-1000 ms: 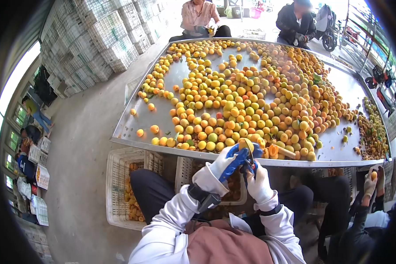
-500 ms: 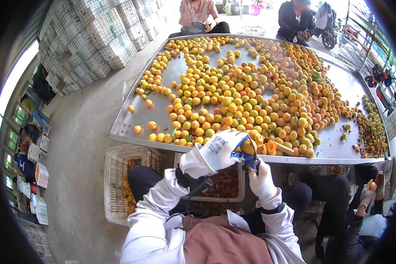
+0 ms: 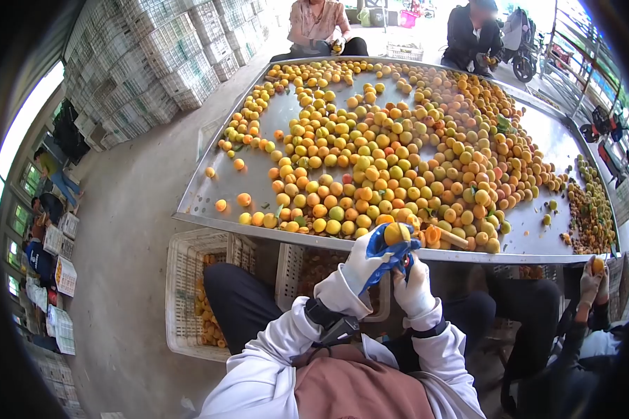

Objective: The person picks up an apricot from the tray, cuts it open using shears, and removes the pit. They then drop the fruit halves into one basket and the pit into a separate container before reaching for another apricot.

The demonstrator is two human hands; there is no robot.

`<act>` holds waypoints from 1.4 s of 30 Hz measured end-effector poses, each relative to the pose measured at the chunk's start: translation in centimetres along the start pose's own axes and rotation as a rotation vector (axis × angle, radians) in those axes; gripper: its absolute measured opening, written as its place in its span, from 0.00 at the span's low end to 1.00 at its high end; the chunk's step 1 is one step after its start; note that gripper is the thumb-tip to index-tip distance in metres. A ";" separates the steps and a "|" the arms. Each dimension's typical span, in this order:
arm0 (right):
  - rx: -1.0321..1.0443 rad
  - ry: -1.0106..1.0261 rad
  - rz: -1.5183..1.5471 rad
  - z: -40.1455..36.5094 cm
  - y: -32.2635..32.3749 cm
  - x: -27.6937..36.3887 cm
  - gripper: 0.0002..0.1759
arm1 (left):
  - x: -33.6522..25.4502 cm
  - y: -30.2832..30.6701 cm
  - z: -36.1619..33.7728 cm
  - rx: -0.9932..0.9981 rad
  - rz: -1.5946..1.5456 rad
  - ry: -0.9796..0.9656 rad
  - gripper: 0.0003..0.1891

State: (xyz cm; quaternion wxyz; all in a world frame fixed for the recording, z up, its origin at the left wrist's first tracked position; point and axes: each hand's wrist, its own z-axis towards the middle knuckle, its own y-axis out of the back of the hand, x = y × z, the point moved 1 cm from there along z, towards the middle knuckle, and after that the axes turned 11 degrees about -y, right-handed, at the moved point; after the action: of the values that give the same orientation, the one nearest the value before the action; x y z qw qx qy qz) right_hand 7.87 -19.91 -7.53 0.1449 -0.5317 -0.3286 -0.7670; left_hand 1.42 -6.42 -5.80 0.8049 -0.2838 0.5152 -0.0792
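Observation:
My left hand, in a white glove with a blue palm, has its fingers wrapped round a yellow-orange apricot just in front of the table's near edge. Close below it is my right hand in a white glove, fingers closed on a small dark object whose kind I cannot make out. Its upper end meets the underside of the left hand. Just beyond the hands, a cut-open apricot and a pale wooden stick lie among whole apricots.
A metal table carries many apricots. Below stand a white crate of orange pieces and another crate. Two people sit across the table. At right, a co-worker's hands hold an apricot. Stacked crates rise at left.
My left hand has turned so its blue palm and the apricot face up, and its forearm has swung toward the right hand. The right hand stays near the same spot.

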 end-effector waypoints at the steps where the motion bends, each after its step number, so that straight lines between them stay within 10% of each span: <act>1: 0.016 0.042 0.011 0.0 0.0 0.3 0.12 | -0.2 0.4 0.1 0.044 0.136 0.011 0.24; 10: 0.078 0.016 0.016 -0.4 0.1 1.2 0.14 | -6.2 -0.1 2.6 0.308 0.940 -0.210 0.16; 19: 0.173 -0.492 0.486 -1.0 -0.5 -0.7 0.13 | -0.1 2.6 2.9 0.059 0.437 -0.009 0.10; 21: 0.597 -0.777 0.952 0.1 0.9 0.6 0.15 | 0.3 2.3 3.1 0.010 0.253 0.053 0.15; 25: 0.733 -0.818 1.359 0.4 0.3 -1.1 0.16 | 0.9 2.2 3.9 0.042 0.173 0.049 0.19; 28: 0.373 -0.700 0.824 0.5 -0.3 -1.4 0.12 | 1.1 1.6 4.5 0.059 0.170 -0.114 0.22; 31: -0.096 0.004 0.182 0.6 -0.3 -2.0 0.09 | 1.0 2.7 4.2 0.004 0.119 -0.120 0.21; 34: -0.137 -0.409 0.582 0.9 1.9 -2.0 0.11 | 0.3 3.1 3.2 -0.115 0.110 -0.188 0.18; 37: -0.135 -0.115 0.226 1.8 2.4 -2.2 0.12 | -2.8 -0.7 1.2 0.173 1.097 -0.125 0.26; 38: -0.158 0.006 0.107 1.9 1.9 -3.6 0.12 | -2.0 -1.0 1.1 0.270 1.287 -0.505 0.30; 42: 0.015 -0.413 0.423 1.8 2.9 0.0 0.13 | -1.6 -1.2 0.9 0.340 1.588 -0.656 0.36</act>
State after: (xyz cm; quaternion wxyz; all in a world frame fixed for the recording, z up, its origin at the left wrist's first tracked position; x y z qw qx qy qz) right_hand 10.85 -20.85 -6.07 0.2354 -0.7321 -0.2390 -0.5928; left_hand 1.67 -6.41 -3.66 0.7611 0.2740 0.2843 0.5146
